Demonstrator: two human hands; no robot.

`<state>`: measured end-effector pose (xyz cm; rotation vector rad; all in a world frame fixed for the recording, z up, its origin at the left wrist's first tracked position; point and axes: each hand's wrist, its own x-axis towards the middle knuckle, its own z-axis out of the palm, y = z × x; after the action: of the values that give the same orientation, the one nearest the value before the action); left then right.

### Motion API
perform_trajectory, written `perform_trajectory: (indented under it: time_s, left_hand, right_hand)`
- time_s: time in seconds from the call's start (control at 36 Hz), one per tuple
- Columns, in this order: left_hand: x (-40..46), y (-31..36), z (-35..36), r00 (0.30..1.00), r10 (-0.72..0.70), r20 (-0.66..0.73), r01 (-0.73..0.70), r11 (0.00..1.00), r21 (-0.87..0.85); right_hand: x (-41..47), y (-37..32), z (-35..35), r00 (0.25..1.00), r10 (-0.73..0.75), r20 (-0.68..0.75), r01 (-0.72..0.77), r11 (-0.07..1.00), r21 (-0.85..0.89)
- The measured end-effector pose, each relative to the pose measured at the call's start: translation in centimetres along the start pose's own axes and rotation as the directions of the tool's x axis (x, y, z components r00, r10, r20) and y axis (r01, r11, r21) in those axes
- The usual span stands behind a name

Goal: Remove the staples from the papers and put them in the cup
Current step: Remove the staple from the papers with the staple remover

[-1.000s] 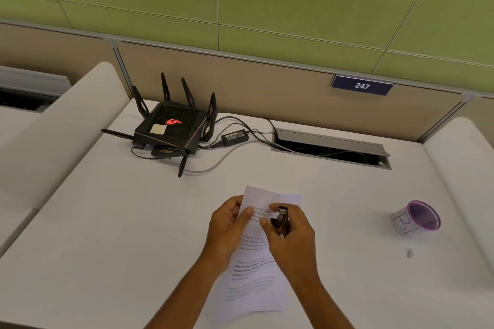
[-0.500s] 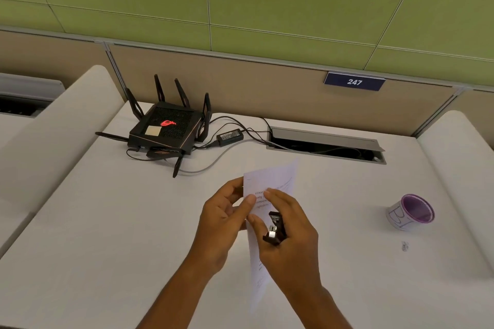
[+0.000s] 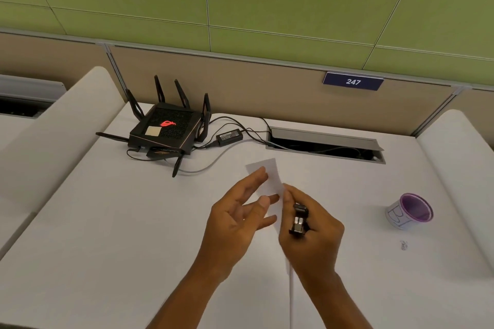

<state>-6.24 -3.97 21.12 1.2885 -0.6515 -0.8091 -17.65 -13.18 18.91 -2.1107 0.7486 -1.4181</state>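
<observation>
Between my two hands the papers point(image 3: 271, 177) stand almost on edge to the camera, so I see them as a thin white strip, lifted above the bench point(image 3: 107, 222); the printed side is hidden from me. My right hand point(image 3: 311, 235) is closed around a small black and metal staple remover point(image 3: 298, 222), and its thumb and forefinger seem to pinch the paper edge, though I cannot tell this for sure. My left hand point(image 3: 235, 222) is open, the fingers point(image 3: 256, 179) spread and a little curved; their tips lie against the sheet on its left side, without gripping it.

Well apart to the right, a white cup point(image 3: 409, 211) with a purple inside and pen marks on its wall lies tilted on the bench. Near it, toward me, a small metal bit point(image 3: 404, 245) lies on the surface, too small to name. At the far side stands a black router point(image 3: 165, 128) with its cables.
</observation>
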Motion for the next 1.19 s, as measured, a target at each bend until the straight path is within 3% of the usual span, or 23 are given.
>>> perform_trajectory:
  time_s: [0.11, 0.25, 0.36, 0.44, 0.58, 0.75, 1.03, 1.11, 1.19]
  left_hand:
    - [0.4, -1.1, -0.8, 0.993, 0.026, -0.114, -0.023, 1.000, 0.020]
    - [1.1, -2.8, -2.6, 0.925, -0.004, -0.379, 0.039, 0.996, 0.084]
    - [1.3, -3.2, -4.0, 0.886, -0.087, -0.455, 0.151, 0.983, 0.108]
    - [1.2, -2.6, -4.7, 0.878, -0.112, -0.465, 0.160, 0.985, 0.064]
    - [0.6, -1.4, -5.2, 0.860, -0.089, -0.502, 0.109, 0.994, 0.010]
    - [0.7, -0.5, -5.5, 0.840, -0.068, -0.539, 0.075, 0.997, -0.010]
    - [1.2, -0.7, -5.2, 0.852, -0.015, -0.523, 0.008, 1.000, -0.016]
    - [1.7, -1.3, -5.2, 0.854, 0.002, -0.521, 0.014, 0.999, 0.029]
    - [1.9, -2.5, -4.8, 0.861, 0.057, -0.505, 0.064, 0.974, 0.219]
  right_hand:
    - [1.3, -0.8, -1.0, 0.972, 0.234, -0.019, -0.229, 0.963, 0.143]
    - [2.3, -1.9, -1.9, 0.827, 0.561, 0.038, -0.540, 0.773, 0.333]
    - [2.9, -2.5, -2.6, 0.697, 0.708, 0.112, -0.663, 0.576, 0.479]
    - [3.3, -2.7, -2.9, 0.598, 0.780, 0.187, -0.726, 0.427, 0.539]
    - [3.5, -2.9, -3.2, 0.528, 0.801, 0.281, -0.740, 0.272, 0.615]
    - [3.7, -2.8, -3.0, 0.514, 0.792, 0.329, -0.736, 0.210, 0.644]
    - [3.5, -2.4, -2.8, 0.507, 0.814, 0.284, -0.720, 0.218, 0.659]
    - [3.5, -2.3, -2.8, 0.532, 0.812, 0.238, -0.707, 0.272, 0.652]
    - [3.4, -2.2, -2.7, 0.586, 0.794, 0.164, -0.693, 0.385, 0.609]
